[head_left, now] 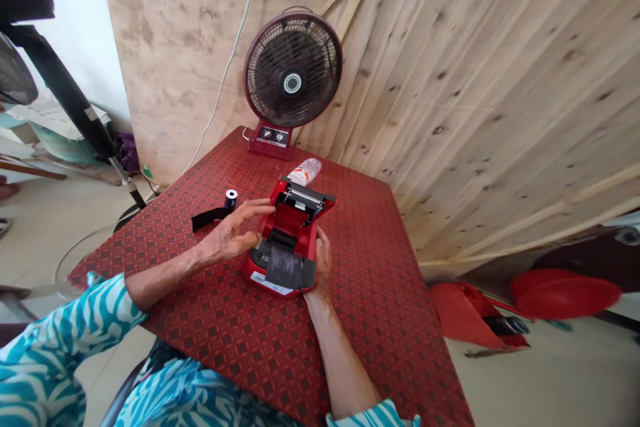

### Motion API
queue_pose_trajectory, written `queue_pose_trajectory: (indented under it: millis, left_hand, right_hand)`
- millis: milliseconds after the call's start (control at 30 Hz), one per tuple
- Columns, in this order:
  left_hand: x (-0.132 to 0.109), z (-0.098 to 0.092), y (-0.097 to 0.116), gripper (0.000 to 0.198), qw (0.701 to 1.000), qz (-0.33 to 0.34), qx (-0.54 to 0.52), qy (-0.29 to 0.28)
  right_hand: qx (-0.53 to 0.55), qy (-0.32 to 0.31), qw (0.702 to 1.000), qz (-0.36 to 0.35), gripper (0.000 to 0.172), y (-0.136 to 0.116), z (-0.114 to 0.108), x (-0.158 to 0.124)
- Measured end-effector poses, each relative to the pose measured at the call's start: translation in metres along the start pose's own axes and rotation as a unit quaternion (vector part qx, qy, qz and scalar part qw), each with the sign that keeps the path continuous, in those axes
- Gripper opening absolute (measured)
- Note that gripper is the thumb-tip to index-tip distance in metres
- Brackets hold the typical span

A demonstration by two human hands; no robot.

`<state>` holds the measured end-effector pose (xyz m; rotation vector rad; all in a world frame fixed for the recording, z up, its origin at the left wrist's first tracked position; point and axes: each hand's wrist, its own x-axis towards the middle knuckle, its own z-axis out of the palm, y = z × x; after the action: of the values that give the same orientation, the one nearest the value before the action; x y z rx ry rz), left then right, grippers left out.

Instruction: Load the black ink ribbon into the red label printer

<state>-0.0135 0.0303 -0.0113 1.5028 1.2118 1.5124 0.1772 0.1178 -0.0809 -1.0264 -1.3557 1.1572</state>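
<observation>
- Printer (284, 239): on the table (370, 260), lid (306, 199) raised; fan (295, 47) beyond it, roll (231, 200) to its left.
- Your left hand (236, 230): at the printer's left side, fingers spread, clasping nothing.
- Your right hand (323, 268): against the printer's right side; whether it grasps, cannot tell.
- Handling: probably light, rigid; raised lid likely fragile. Hold the printer by both sides.

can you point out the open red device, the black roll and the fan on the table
Red device (290, 220): head view, on its red inner surface
Black roll (231, 202): head view, on its dark side, below the pale end
Fan (293, 83): head view, on the hub
</observation>
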Motion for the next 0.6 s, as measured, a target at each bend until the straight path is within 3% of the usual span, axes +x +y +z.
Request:
queue_pose_trajectory:
  millis: [100,167,267,333,367,600]
  left_hand:
    - [0.023,0.004,0.015,0.034,0.980,0.094,0.145,-0.098]
    - [0.042,0.012,0.023,0.031,0.939,0.126,0.258,-0.189]
    - [0.069,0.024,0.032,0.028,0.825,0.073,0.456,-0.325]
    - [0.080,0.031,0.035,0.022,0.757,0.022,0.535,-0.374]
    - [0.083,0.033,0.036,0.018,0.740,0.008,0.553,-0.384]
    - [0.081,0.037,0.032,0.023,0.725,-0.008,0.576,-0.378]
  right_hand:
    - [0.004,-0.004,1.000,-0.007,0.049,0.002,0.000,0.002]
    - [0.009,-0.002,1.000,-0.003,0.048,0.003,-0.001,0.003]
    - [0.022,-0.003,1.000,0.002,0.046,0.002,-0.001,0.003]
    - [0.032,-0.007,0.999,0.005,0.046,0.002,0.000,0.003]
    - [0.037,-0.007,0.999,0.007,0.046,0.002,0.000,0.003]
    - [0.051,-0.002,0.999,0.005,0.043,0.007,0.001,0.005]
